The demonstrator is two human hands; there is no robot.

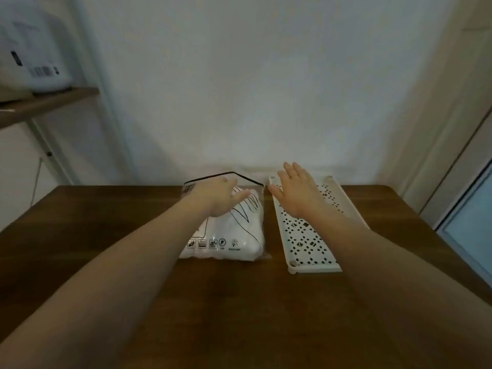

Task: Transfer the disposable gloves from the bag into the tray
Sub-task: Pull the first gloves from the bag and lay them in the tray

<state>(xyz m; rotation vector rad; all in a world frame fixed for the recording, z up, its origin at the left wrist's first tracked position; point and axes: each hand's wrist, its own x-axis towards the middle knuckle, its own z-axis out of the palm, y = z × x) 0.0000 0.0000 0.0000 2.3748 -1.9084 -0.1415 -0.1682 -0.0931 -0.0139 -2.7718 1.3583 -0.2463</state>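
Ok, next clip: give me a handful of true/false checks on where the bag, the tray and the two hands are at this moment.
1. The bag lies to the left of the tray on the table. True.
2. The gloves are already in the tray. False: the tray's perforated floor shows nothing in it; the white contents are inside the bag.
3. The left hand is over the far part of the bag. True.
4. The right hand has a grip on the bag. False: it hangs over the tray, fingers straight, holding nothing.
5. The tray stands upright on its edge. False: it lies flat on the table.
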